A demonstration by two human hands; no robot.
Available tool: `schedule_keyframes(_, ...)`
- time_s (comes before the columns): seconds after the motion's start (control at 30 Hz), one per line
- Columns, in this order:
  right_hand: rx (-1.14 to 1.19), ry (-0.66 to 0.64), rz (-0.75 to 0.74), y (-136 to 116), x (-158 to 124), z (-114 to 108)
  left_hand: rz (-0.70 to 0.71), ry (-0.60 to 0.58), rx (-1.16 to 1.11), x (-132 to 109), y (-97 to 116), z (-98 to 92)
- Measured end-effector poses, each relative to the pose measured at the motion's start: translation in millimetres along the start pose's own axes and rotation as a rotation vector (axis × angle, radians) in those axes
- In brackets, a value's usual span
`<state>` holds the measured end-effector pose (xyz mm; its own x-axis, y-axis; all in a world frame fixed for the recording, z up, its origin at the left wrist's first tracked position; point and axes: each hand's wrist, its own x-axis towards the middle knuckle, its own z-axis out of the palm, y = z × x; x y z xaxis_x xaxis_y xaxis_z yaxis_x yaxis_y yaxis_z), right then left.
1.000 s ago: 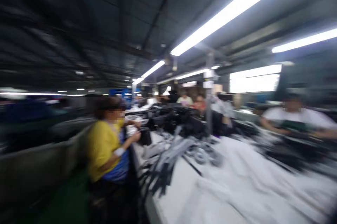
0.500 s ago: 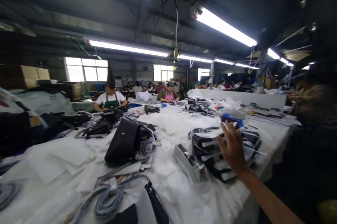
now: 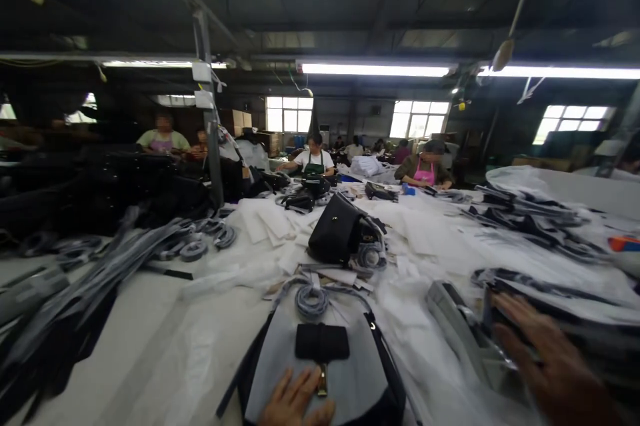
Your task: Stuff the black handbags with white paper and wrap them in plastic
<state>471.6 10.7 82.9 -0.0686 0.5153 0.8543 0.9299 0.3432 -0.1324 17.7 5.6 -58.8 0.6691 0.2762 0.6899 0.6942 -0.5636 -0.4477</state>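
Resting spread and grasping nothing, the left hand (image 3: 299,401) likely steadies the bag (image 3: 359,383) on the bench (image 3: 133,326), while the blurred right hand (image 3: 556,361), grip impossible to tell, is beside the tape dispenser (image 3: 457,326), apparently placed within reach.

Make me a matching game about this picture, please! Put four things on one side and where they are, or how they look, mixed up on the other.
Things:
1. left hand
2. right hand
3. nearest grey coil
4. long ceiling light

Places and looks:
A. at the far end of the nearest bag
B. glowing white
C. close to the grey tape dispenser
D. flat on the nearest bag, by the gold piece

Right pairs: 1-D, 2-C, 3-A, 4-B
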Motion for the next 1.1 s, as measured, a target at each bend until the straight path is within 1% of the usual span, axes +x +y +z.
schedule_keyframes(0.03, 0.057, -0.087, -0.090, -39.4, 5.4, 14.2, -0.032, -0.024, -0.014, 0.5, 0.2, -2.6)
schedule_keyframes(0.1, 0.181, -0.246, -0.222, -120.2, 11.2, 43.1, -0.053, -0.068, -0.046, 2.7, 1.4, -10.2)
schedule_keyframes(0.13, 0.258, -0.354, -0.295, -156.0, 10.5, 57.1, -0.056, -0.100, -0.061, 4.0, 2.4, -13.8)
schedule_keyframes(0.17, 0.332, -0.449, -0.353, -185.5, 7.1, 70.8, -0.061, -0.129, -0.077, 5.3, 3.5, -16.7)
schedule_keyframes(0.2, 0.383, -0.539, -0.384, -207.2, 1.1, 84.2, -0.071, -0.152, -0.092, 6.2, 4.7, -18.6)
schedule_keyframes(0.23, 0.396, -0.605, -0.379, -220.7, -7.3, 97.2, -0.078, -0.174, -0.108, 6.7, 6.1, -19.6)
schedule_keyframes(0.27, 0.390, -0.663, -0.363, -226.6, -17.3, 109.5, -0.084, -0.191, -0.122, 6.6, 7.5, -19.9)
schedule_keyframes(0.3, 0.372, -0.710, -0.337, -226.2, -28.5, 120.4, -0.096, -0.206, -0.134, 6.1, 9.0, -19.7)
schedule_keyframes(0.37, 0.337, -0.758, -0.288, -214.9, -50.4, 136.3, -0.123, -0.223, -0.160, 4.7, 11.6, -19.3)
schedule_keyframes(0.43, 0.328, -0.749, -0.264, -201.9, -67.0, 142.8, -0.156, -0.234, -0.204, 4.4, 12.9, -20.1)
schedule_keyframes(0.5, 0.328, -0.703, -0.271, -195.8, -75.4, 142.6, -0.197, -0.237, -0.234, 6.4, 12.1, -21.6)
schedule_keyframes(0.6, 0.314, -0.642, -0.313, -198.3, -77.2, 139.0, -0.188, -0.211, -0.212, 11.1, 8.3, -22.1)
schedule_keyframes(0.73, 0.284, -0.587, -0.349, -202.3, -78.3, 141.2, -0.092, -0.131, -0.107, 10.4, 4.1, -15.6)
schedule_keyframes(0.87, 0.270, -0.595, -0.373, -199.6, -84.5, 147.2, -0.016, -0.101, 0.001, 5.8, 2.1, -7.9)
schedule_keyframes(0.97, 0.272, -0.675, -0.340, -199.9, -81.9, 145.4, 0.005, -0.093, 0.015, 6.4, 1.2, -6.2)
schedule_keyframes(1.1, 0.262, -0.909, -0.203, -208.8, -57.3, 133.1, -0.025, -0.114, 0.001, 7.0, 2.2, -6.5)
